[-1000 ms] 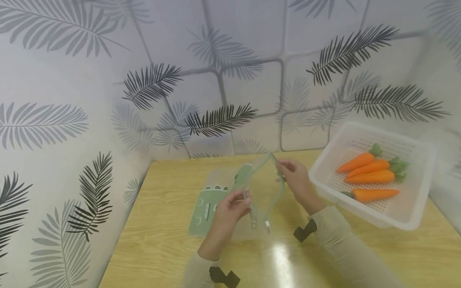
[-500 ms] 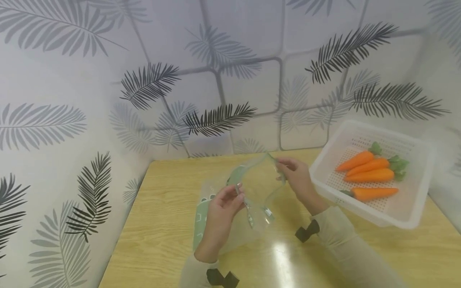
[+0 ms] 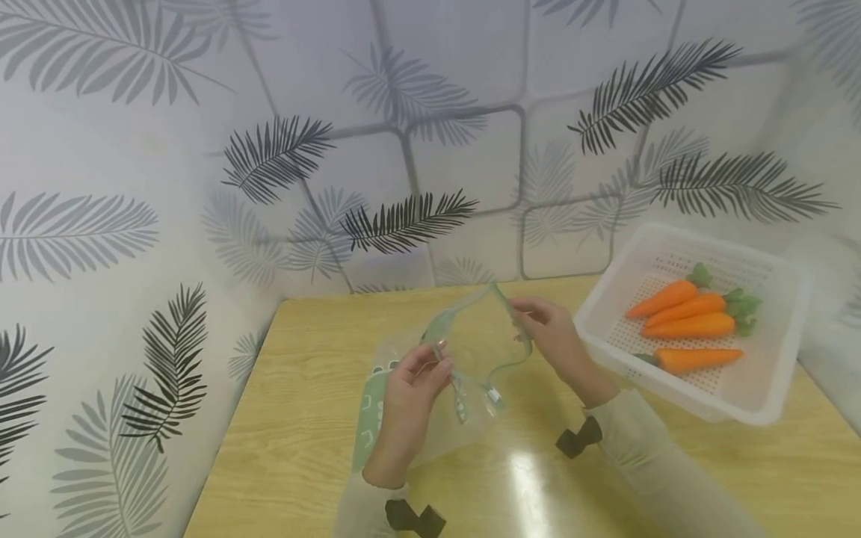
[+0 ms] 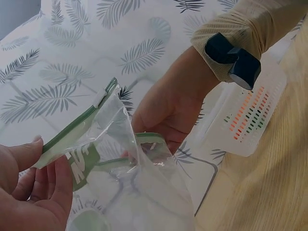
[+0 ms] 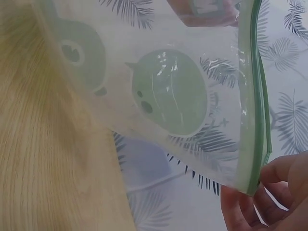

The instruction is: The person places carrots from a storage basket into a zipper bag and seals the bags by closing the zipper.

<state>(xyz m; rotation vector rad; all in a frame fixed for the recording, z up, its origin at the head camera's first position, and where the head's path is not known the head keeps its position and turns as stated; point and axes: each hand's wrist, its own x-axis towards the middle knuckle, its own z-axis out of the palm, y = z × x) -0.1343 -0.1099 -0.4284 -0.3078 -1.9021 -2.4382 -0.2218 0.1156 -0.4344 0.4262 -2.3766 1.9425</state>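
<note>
Between the two hands is a clear zip bag (image 4: 159,192) with a green zip edge and green cartoon prints. Its mouth gapes open in the head view, with a white slider (image 3: 494,394) on the rim. My left hand (image 3: 410,400) pinches the near left part of the rim between thumb and fingers. On the far right side of the mouth, my right hand (image 3: 554,340) pinches the green edge. The right wrist view shows a round green print (image 5: 169,91) on the bag and the right fingertips (image 5: 276,171) at the zip's end.
A white perforated basket (image 3: 783,351) stands at the right on the wooden table (image 3: 303,351). Several carrots (image 3: 693,325) with green tops lie in it. A wall (image 3: 464,172) with a leaf pattern rises behind the table.
The bag's mouth has spread wider. My left hand has shifted slightly left and up with its side of the rim, while the right hand stays nearly in place. The basket has not moved.
</note>
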